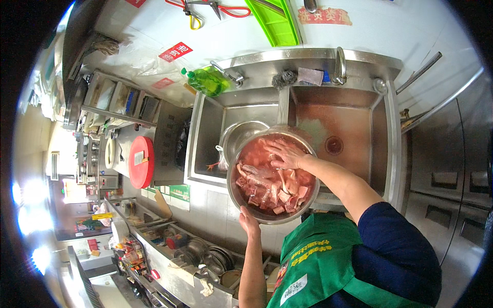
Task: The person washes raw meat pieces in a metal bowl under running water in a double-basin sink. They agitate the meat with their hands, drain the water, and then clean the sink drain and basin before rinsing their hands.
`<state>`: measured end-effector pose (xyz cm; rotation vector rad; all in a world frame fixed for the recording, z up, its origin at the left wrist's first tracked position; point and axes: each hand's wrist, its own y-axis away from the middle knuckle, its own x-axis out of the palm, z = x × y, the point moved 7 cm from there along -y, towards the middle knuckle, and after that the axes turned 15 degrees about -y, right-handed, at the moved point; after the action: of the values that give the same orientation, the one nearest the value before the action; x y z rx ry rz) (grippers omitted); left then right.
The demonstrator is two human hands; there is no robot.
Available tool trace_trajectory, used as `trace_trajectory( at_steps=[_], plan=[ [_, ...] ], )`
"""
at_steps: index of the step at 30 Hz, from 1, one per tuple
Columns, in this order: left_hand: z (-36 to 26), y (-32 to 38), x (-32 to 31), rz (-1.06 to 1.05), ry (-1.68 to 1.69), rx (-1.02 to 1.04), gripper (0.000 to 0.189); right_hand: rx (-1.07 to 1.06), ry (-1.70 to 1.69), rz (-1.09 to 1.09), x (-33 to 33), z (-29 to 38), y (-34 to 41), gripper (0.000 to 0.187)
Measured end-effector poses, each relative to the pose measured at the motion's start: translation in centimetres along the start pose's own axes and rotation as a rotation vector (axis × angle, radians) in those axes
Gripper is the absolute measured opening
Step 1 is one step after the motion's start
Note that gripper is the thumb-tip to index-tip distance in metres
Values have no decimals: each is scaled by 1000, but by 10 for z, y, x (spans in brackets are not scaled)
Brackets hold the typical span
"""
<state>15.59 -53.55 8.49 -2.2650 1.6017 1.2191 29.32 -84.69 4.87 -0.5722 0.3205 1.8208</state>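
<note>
A large stainless steel basin (231,184) is held over the divider and front rim of a double sink, filled with cut raw meat pieces (262,181) in pinkish-red water. My left hand (249,222) grips the basin's near rim, its thumb on the edge and the other fingers out of sight beneath. Inside the basin, my right hand (285,154) lies palm down with fingers spread at the water's surface, against the far side of the meat. The right sink bowl (346,115) is wet with reddish liquid around its drain. A second metal bowl (242,127) sits in the left sink bowl.
Two faucets (339,65) rise at the sink's back, near a steel wool scrubber (283,79) and a green detergent bottle (208,81). A red round cutting board (141,162) is on the left counter. Metal bowls (215,260) fill a shelf behind. Scissors (215,7) hang above.
</note>
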Motion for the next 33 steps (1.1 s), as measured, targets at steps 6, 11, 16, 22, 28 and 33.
trace_trajectory(
  at_steps=[6, 11, 16, 22, 28, 33],
  plan=[
    [13, -15, -4, 1, 46, 5, 64, 71, -13, 13, 0, 12, 4, 74],
    [6, -4, -3, 51, 130, 16, 60, 51, -95, -14, 3, 13, 12, 74],
    [-2, 15, -14, 48, 56, 5, 58, -60, -93, -79, 8, 29, 19, 72],
    [26, 7, -28, 60, 101, 35, 57, -44, -69, -107, 26, 37, 29, 70],
    [27, 16, -32, 43, -5, 63, 58, -50, -108, -160, 33, 39, 46, 69],
    [39, 2, -40, 73, -37, 62, 61, -41, -194, -188, 34, 46, 50, 68]
  ],
)
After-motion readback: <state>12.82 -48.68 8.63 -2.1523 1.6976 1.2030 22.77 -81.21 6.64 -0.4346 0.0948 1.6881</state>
